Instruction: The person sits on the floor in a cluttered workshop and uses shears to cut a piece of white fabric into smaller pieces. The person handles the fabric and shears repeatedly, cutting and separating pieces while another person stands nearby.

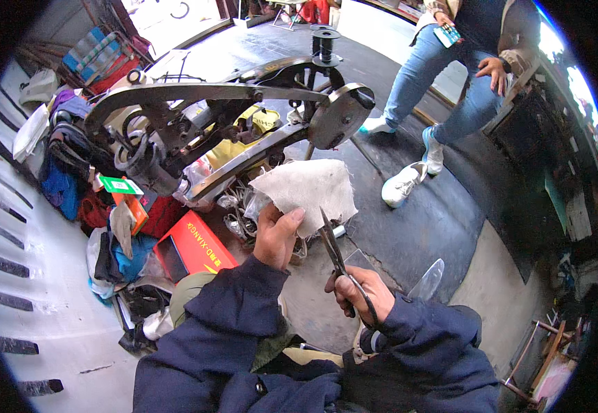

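A piece of off-white woven cloth (316,189) is pinched at its lower left edge by my left hand (276,237), thumb on top. My right hand (364,292) grips dark metal scissors (335,255) by the handles, the loops partly hidden by the fingers. The scissor tips point up and lie at the lower part of the cloth; I cannot tell whether the blades have cut into it. Just beyond the cloth stands a metal hand-cranked sewing machine (244,103) with a round wheel (342,115) and a black spool (324,45) on top.
A red-orange box (195,248) and a heap of bags and cloths (71,144) lie to the left. At the far right a person in jeans (416,82) sits holding a phone (447,34). A white shoe (403,184) rests on the dark mat (443,227). A wooden stool (550,358) stands lower right.
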{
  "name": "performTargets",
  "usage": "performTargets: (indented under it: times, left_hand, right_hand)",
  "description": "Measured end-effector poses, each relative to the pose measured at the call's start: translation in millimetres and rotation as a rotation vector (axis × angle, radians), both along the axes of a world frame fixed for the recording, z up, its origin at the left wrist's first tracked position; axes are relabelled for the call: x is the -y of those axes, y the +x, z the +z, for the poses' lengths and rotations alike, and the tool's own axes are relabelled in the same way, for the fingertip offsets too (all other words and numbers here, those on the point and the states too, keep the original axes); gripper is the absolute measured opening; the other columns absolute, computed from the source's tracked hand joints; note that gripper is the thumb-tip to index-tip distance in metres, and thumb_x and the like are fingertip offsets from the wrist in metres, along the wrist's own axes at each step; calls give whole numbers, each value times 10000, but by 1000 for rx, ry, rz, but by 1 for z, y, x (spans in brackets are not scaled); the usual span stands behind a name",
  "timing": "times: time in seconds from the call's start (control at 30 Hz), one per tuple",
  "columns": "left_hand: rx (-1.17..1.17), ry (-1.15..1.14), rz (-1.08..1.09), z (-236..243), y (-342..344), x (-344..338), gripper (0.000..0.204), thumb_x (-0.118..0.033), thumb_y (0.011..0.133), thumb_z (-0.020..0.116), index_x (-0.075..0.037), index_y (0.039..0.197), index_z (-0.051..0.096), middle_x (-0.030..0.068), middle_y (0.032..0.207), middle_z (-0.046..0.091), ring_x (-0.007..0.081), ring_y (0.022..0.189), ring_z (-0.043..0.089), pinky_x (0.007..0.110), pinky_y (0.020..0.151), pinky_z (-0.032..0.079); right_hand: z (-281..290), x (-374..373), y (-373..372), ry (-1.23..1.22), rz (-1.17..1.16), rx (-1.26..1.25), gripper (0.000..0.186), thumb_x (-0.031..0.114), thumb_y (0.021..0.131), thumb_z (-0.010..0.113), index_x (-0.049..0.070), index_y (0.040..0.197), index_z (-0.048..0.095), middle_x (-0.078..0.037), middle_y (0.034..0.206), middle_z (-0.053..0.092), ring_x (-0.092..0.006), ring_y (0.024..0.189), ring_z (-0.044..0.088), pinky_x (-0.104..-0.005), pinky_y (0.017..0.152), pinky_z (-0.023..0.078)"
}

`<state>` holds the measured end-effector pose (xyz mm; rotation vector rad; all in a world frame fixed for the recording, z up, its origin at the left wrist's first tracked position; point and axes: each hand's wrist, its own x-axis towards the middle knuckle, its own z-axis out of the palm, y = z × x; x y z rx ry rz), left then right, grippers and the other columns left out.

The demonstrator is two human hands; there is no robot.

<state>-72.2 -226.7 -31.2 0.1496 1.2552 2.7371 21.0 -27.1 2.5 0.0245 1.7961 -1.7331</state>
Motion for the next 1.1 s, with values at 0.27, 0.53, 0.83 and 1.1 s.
performTargets:
  times: [0.27,0.53,0.83,1.1]
  left_hand:
    - [-5,17,-58,-3,4,-6,465,-96,914,643,15,1358,561,102,1303,641,219,1209,604,377,1076,432]
    - [-16,-29,-54,-5,5,-6,440,-98,914,636,7,1339,583,94,1265,662,203,1170,622,369,1046,453]
    - [18,-57,-43,-8,5,-4,434,-87,911,632,10,1332,587,98,1272,658,211,1173,619,371,1051,446]
    - [-16,-110,-28,-6,3,-6,542,-114,892,620,4,1410,513,147,1352,617,288,1252,603,439,1099,457]
  right_hand:
    - [1,-3,1,26,-34,-6,501,502,1007,576,5,993,630,13,685,489,-89,575,491,-258,518,400]
    - [-8,-4,1,-3,-2,-91,582,575,999,565,-2,1041,626,9,695,487,-95,579,470,-265,532,391]
    - [0,0,0,37,-17,-131,529,548,1011,553,26,1047,631,21,690,490,-76,582,459,-257,532,378]
    - [0,-1,-3,196,24,-295,717,660,975,515,-38,1078,641,-238,852,646,-291,790,637,-421,734,510]
